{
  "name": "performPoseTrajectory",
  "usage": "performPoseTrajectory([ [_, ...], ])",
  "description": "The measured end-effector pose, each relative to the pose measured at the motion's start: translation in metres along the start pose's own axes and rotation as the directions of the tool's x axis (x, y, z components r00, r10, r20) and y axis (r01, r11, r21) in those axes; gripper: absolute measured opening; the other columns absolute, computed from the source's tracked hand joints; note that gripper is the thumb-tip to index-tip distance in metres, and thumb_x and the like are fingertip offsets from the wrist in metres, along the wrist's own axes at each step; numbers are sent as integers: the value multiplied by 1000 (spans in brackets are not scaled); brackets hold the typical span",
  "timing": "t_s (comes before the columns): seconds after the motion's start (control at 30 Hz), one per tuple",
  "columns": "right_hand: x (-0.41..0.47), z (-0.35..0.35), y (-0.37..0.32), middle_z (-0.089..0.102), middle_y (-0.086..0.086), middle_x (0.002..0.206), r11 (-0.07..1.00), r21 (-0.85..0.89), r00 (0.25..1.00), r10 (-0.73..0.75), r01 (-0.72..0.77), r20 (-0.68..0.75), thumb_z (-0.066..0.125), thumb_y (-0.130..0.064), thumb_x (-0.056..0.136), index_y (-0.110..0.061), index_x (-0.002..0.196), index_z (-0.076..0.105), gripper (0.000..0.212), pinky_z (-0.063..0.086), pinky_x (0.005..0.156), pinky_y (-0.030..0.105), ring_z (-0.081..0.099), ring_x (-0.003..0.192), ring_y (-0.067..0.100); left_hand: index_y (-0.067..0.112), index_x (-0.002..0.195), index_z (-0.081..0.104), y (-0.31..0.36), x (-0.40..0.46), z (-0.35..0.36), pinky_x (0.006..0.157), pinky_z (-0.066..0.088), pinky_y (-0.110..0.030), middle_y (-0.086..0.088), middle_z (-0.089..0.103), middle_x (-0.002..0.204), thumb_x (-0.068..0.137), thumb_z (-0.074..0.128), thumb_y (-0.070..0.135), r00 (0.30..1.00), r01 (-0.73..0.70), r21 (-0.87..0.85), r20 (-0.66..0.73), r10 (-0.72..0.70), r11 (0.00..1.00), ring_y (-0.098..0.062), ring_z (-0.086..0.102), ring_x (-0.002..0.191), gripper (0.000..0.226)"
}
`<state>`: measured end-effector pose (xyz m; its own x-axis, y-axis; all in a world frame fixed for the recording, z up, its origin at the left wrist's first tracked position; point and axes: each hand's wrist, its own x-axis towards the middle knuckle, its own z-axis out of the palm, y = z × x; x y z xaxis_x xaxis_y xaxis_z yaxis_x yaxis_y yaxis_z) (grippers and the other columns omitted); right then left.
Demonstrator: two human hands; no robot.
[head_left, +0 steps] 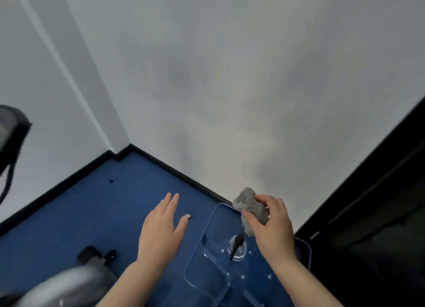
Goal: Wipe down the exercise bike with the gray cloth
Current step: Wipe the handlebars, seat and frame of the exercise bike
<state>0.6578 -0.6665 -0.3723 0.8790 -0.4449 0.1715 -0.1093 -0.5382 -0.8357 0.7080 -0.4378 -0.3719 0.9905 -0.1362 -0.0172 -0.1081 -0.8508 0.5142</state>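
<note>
My right hand [270,228] grips a crumpled gray cloth [249,205], holding it above the far corner of a clear plastic stand [207,233]. My left hand [162,228] hovers open over the blue carpet, fingers straight and spread, holding nothing. Blurred gray and black parts of the exercise bike show at the lower left [69,283] and at the left edge [11,132]. Both hands are apart from the bike.
The clear stand carries a bottle with a black spray nozzle [236,247]. White walls meet in a corner with a black skirting board [161,162]. A dark cabinet or door [379,203] stands at the right. Blue carpet [103,203] covers the floor.
</note>
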Motion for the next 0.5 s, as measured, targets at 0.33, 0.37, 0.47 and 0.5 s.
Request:
performPoseTrajectory([
  [0.33,-70,90,-117,49,-19,100,889,188,771,-457,418,445,75,-23,77,-29,107,59,35,42,67,16,55,90,7,34,148,12,-69,-164,-84,116,5,-26,14,5,158,93,33,49,851,390,40,-398,-343,920,-7,5,144,61],
  [0.37,-85,98,-131,49,-17,100,869,221,733,-492,442,469,76,-22,77,-29,108,59,36,43,67,19,55,90,8,35,148,12,-76,-185,-93,115,5,-25,15,6,158,93,33,49,824,422,43,-435,-363,906,-6,5,144,61],
  [0.47,-134,115,-171,51,-13,99,799,317,614,-597,510,516,77,-22,76,-27,108,59,37,45,66,21,55,88,8,37,146,16,-94,-249,-121,113,5,-22,17,11,157,92,36,50,732,511,33,-541,-414,859,-4,8,143,59],
  [0.5,-151,119,-183,51,-13,99,771,343,577,-631,536,519,77,-23,76,-27,108,59,37,44,66,19,55,87,7,38,146,17,-99,-270,-129,113,5,-22,18,13,156,91,37,50,698,536,18,-572,-431,844,-3,9,142,59],
])
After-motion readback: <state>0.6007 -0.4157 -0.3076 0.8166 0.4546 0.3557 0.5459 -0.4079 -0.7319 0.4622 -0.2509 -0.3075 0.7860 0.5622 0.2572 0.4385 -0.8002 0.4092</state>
